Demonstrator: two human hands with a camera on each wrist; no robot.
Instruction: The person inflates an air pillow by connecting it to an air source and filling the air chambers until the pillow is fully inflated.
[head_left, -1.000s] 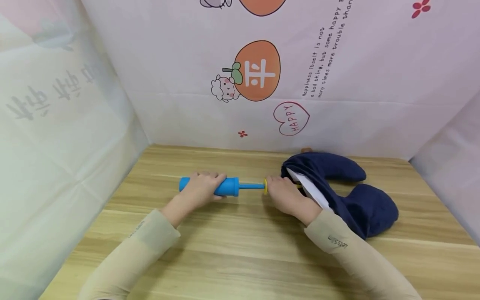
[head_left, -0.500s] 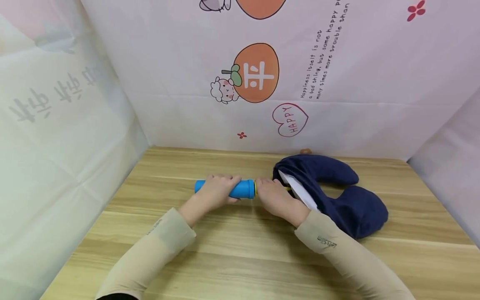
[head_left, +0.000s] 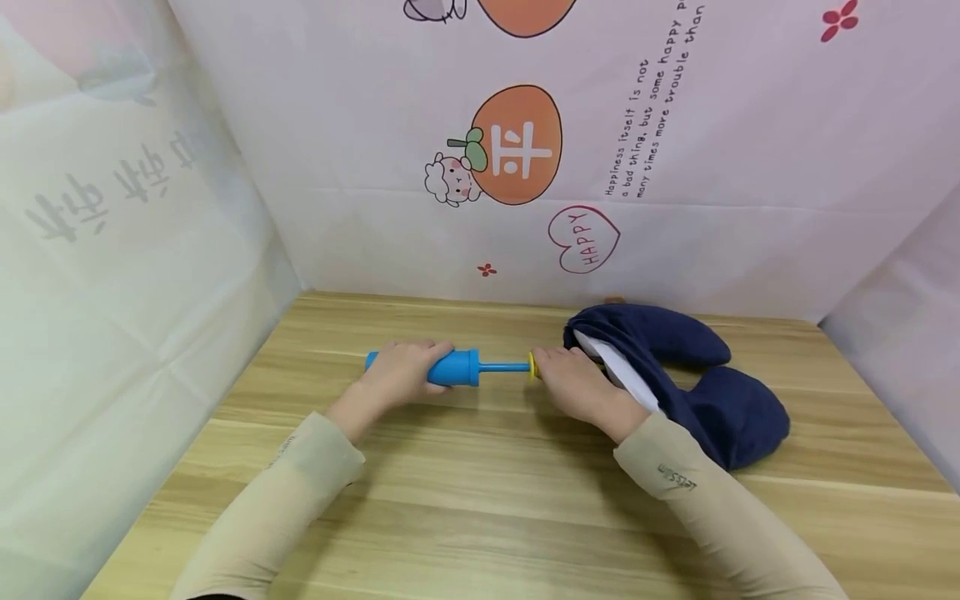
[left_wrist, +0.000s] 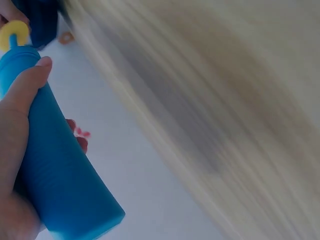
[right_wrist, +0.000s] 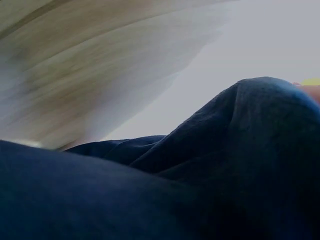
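A blue hand pump point(head_left: 454, 368) lies level across the middle of the table, its blue rod point(head_left: 504, 367) drawn out to the right. My left hand point(head_left: 397, 373) wraps round the pump's barrel; the left wrist view shows the thumb along the blue barrel point(left_wrist: 65, 160). At the yellow disc point(head_left: 533, 365) on the rod's end, my right hand point(head_left: 576, 382) grips the yellow end piece, mostly hidden by the fingers. Just beyond that hand lies a navy U-shaped neck pillow point(head_left: 742, 417), its cover parted over a white inner layer point(head_left: 626, 375). Navy cloth point(right_wrist: 200, 165) fills much of the right wrist view.
The wood-grain table point(head_left: 480, 517) runs back to a white printed cloth wall point(head_left: 375, 233). More white cloth point(head_left: 135, 317) hangs on the left, and another sheet point(head_left: 900, 275) on the right. A small brown-orange spot point(head_left: 614, 299) shows behind the pillow.
The pump was pushed together half a second ago, its rod hidden. Now barrel and yellow end are apart again: left hand moved left, right hand moved right, with the pillow shifting slightly right.
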